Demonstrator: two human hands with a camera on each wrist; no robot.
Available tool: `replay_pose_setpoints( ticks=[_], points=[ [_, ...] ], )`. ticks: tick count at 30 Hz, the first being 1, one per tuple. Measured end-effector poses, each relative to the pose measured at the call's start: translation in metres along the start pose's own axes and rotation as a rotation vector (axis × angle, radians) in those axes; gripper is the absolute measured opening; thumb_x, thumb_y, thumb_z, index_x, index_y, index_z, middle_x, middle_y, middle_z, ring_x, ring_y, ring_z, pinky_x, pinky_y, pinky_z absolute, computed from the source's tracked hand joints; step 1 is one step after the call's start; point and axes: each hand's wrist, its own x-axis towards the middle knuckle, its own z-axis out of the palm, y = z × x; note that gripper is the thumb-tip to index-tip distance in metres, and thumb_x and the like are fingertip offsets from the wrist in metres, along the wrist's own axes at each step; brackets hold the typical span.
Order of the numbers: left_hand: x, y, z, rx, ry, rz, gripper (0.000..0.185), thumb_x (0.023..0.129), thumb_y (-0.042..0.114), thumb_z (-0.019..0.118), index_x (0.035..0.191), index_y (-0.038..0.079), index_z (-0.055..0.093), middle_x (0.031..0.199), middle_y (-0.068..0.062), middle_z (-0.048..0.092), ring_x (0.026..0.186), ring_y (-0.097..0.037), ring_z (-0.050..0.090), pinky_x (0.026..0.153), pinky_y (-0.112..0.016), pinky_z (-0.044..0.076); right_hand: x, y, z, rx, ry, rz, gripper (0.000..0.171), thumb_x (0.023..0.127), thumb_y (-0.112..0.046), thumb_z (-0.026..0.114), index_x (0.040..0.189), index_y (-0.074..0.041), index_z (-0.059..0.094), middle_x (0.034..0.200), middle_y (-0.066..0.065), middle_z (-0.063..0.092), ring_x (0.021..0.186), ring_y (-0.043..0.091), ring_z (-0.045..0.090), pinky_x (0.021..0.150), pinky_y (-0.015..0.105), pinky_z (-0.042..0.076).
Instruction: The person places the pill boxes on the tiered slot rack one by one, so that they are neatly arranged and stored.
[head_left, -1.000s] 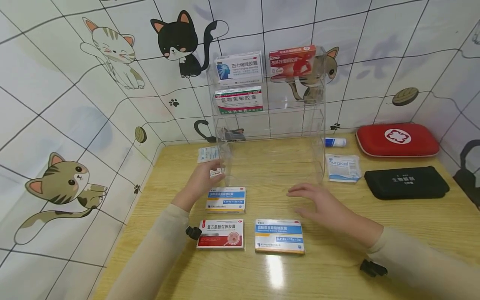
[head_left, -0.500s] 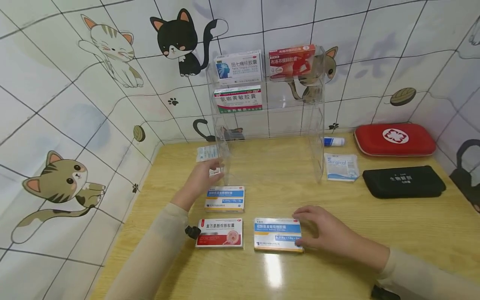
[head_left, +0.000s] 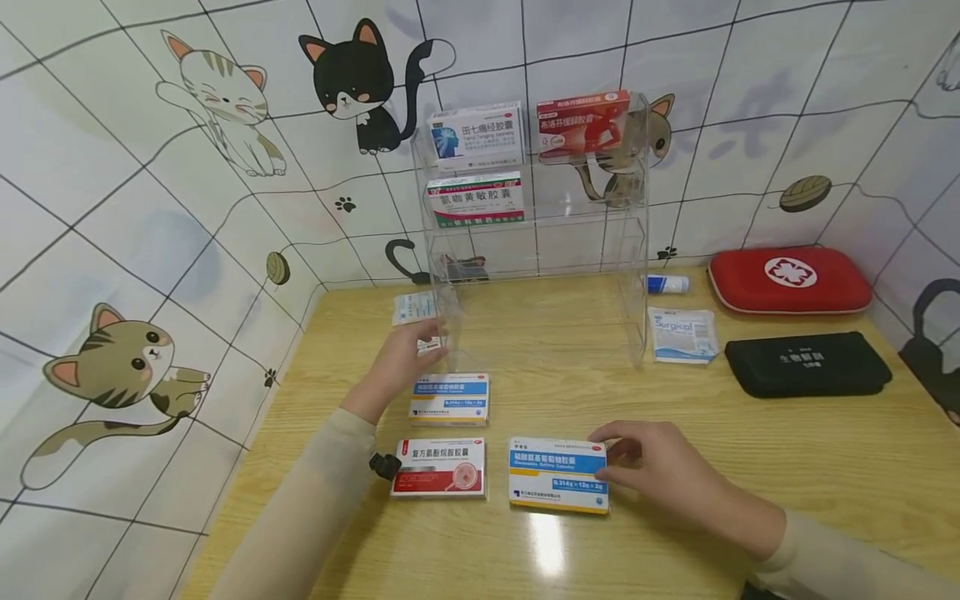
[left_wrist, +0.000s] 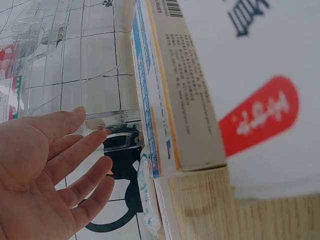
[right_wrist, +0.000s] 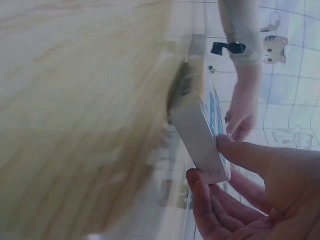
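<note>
The blue-and-white medicine box (head_left: 558, 474) lies flat at the front of the wooden table (head_left: 750, 433), just right of a red-and-white box (head_left: 438, 467) and in front of a second blue-and-white box (head_left: 450, 398); the right hand (head_left: 660, 467) has its thumb and fingertips pinched on the box's right end, so the step in hand looks like the taking-hold of this box, with the box seemingly not yet clear of the table; I judge that the next move calls for a firm pinch across the short end and a clean lift that does not nudge the red-and-white box beside it; the left hand (head_left: 401, 362) is flat and relaxed, fingers straight, resting against the lower front corner of the clear acrylic rack (head_left: 630, 275), as if steadying it; the rack already carries three boxes on its upper shelves, while its lower shelves show no boxes; the head view alone gives the whole layout, with a red first-aid case (head_left: 791, 279), a black pouch (head_left: 810, 364) and a surgical packet (head_left: 682, 334) to the right of the rack; the right wrist view, blurred, shows what the head view hides, namely the thumb on top and fingers (right_wrist: 210, 200) under the near end of the box (right_wrist: 202, 135), which seems tipped up slightly at that end; the left wrist view shows the open palm (left_wrist: 45, 165) and spread fingers touching the rack's transparent edge (left_wrist: 107, 116), with the box sides looming close behind.
</note>
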Motion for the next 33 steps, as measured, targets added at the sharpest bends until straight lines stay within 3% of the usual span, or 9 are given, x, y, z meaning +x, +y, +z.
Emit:
replay_pose_setpoints(
  ticks=[3,6,10,12,15,20,27,33],
  points=[
    [0.000,-0.001,0.000,-0.002,0.007,-0.002,0.054,0.100,0.025,0.070,0.151,0.016,0.053,0.137,-0.006,0.068,0.131,-0.030,0.061,0.112,-0.052,0.049,-0.002,-0.001,-0.004,0.045,0.060,-0.046,0.027,0.087,-0.019,0.084,0.112,-0.024,0.077,0.105,-0.008,0.077,0.087,0.003,0.070,0.077,0.023,0.061],
    [0.000,-0.001,0.000,0.002,0.012,-0.003,0.053,0.100,0.025,0.071,0.150,0.016,0.054,0.136,-0.006,0.069,0.131,-0.029,0.061,0.111,-0.052,0.050,-0.003,0.000,-0.009,0.063,0.129,-0.097,0.025,0.088,-0.014,0.083,0.109,-0.026,0.077,0.107,-0.009,0.077,0.089,0.001,0.070,0.080,0.027,0.062],
    [0.000,-0.001,0.001,0.001,0.009,0.000,0.053,0.100,0.026,0.070,0.150,0.016,0.054,0.136,-0.006,0.069,0.130,-0.029,0.061,0.110,-0.052,0.050,0.002,0.001,-0.022,0.041,0.234,-0.164,0.028,0.088,-0.011,0.082,0.109,-0.028,0.077,0.113,-0.009,0.076,0.093,0.001,0.071,0.083,0.030,0.063],
    [0.000,-0.001,0.001,-0.002,0.007,0.002,0.054,0.100,0.026,0.070,0.151,0.016,0.053,0.137,-0.005,0.068,0.131,-0.029,0.061,0.110,-0.052,0.050,0.008,0.001,-0.033,0.002,0.298,-0.216,0.028,0.088,-0.011,0.083,0.110,-0.028,0.078,0.114,-0.008,0.076,0.092,0.001,0.071,0.084,0.026,0.063],
    [0.000,-0.001,0.000,-0.009,0.005,0.001,0.055,0.101,0.025,0.069,0.152,0.015,0.052,0.138,-0.006,0.067,0.131,-0.029,0.060,0.111,-0.052,0.050,0.019,-0.003,-0.053,-0.065,0.397,-0.280,0.028,0.087,-0.012,0.084,0.110,-0.026,0.078,0.116,-0.005,0.076,0.091,0.002,0.072,0.086,0.015,0.058],
    [0.000,-0.001,0.000,-0.005,0.000,-0.002,0.054,0.101,0.025,0.069,0.151,0.012,0.052,0.139,-0.007,0.067,0.132,-0.031,0.060,0.111,-0.053,0.050,0.041,-0.019,-0.090,-0.135,0.532,-0.291,0.024,0.088,-0.017,0.084,0.111,-0.025,0.079,0.118,-0.004,0.075,0.095,0.010,0.073,0.089,0.000,0.044],
    [0.000,-0.002,0.001,-0.015,0.004,-0.003,0.054,0.101,0.024,0.070,0.150,0.012,0.053,0.137,-0.007,0.068,0.131,-0.030,0.061,0.111,-0.053,0.050,0.084,-0.047,-0.145,-0.138,0.626,-0.324,0.024,0.094,-0.025,0.077,0.118,-0.019,0.078,0.124,-0.005,0.075,0.109,0.015,0.071,0.087,0.001,0.044],
    [0.000,0.000,0.001,-0.009,-0.007,-0.002,0.055,0.101,0.024,0.069,0.151,0.011,0.052,0.139,-0.007,0.068,0.131,-0.031,0.061,0.110,-0.053,0.050,0.118,-0.070,-0.188,-0.076,0.741,-0.378,0.024,0.095,-0.022,0.076,0.119,-0.019,0.078,0.126,-0.005,0.073,0.104,-0.009,0.064,0.090,0.009,0.050]
  ],
)
